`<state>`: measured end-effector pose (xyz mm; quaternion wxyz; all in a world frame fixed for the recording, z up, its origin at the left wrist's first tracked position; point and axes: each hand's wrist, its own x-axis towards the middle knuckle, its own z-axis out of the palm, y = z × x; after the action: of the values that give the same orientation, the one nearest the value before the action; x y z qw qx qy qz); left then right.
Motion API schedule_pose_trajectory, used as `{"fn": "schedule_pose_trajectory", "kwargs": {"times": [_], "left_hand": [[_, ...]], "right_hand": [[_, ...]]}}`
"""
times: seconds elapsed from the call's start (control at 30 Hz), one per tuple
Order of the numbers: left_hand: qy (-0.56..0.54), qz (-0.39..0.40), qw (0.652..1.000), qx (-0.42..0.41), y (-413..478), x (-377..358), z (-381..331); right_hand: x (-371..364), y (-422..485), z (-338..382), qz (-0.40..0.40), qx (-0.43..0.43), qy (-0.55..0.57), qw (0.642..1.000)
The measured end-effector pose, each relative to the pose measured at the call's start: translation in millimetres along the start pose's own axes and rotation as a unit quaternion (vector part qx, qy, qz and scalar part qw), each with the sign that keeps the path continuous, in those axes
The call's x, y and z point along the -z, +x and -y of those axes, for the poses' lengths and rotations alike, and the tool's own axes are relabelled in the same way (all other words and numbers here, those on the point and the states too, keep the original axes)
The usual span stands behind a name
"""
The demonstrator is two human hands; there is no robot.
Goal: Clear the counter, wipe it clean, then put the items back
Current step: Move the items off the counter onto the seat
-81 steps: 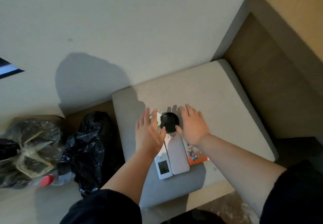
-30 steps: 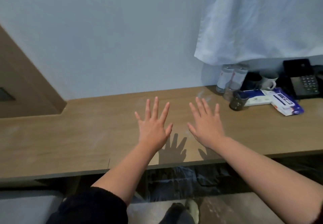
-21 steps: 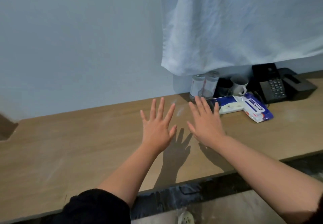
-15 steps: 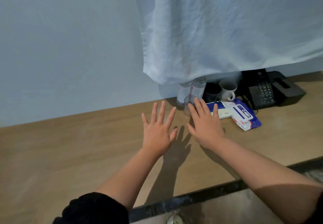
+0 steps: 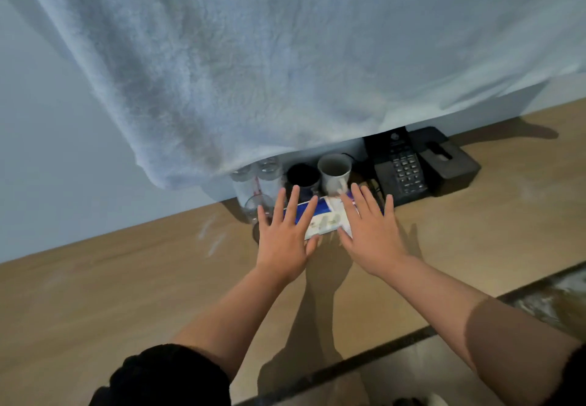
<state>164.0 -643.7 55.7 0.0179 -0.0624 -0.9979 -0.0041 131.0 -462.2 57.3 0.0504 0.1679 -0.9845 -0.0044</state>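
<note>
My left hand [image 5: 283,237] and my right hand [image 5: 371,234] are stretched out side by side over the wooden counter [image 5: 133,282], fingers straight and spread, holding nothing. Between and under their fingertips lies a blue and white wipes pack [image 5: 323,219]. Behind it against the wall stand a black mug [image 5: 302,176], a white mug [image 5: 334,169], two clear bottles [image 5: 255,177] and a small glass [image 5: 254,207]. Whether the fingers touch the pack cannot be told.
A black telephone [image 5: 400,169] and a black tissue box [image 5: 444,160] sit to the right by the wall. A large white towel [image 5: 285,57] hangs down over the items' tops. White smears mark the counter at left. The counter's front edge runs below my forearms.
The view swung from a grey stool with remotes to the counter, then right. Both hands, still spread, moved from bare counter up to the wipes pack near the mugs.
</note>
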Motion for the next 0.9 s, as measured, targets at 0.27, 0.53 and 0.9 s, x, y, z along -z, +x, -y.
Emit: {"fn": "schedule_pose_trajectory", "kwargs": {"times": [0.27,0.53,0.9], "left_hand": [[0.015,0.033,0.999,0.038,63,-14,-158],[-0.040,0.113,0.988,0.093,104,-30,-254],[-0.400,0.135,0.892,0.160,225,-51,-310]], "right_hand": [[-11,-2,-176,0.024,0.034,0.024,0.999],[-37,31,-322,0.125,-0.040,0.072,0.989],[-72,132,-364,0.155,-0.278,0.357,0.878]]}}
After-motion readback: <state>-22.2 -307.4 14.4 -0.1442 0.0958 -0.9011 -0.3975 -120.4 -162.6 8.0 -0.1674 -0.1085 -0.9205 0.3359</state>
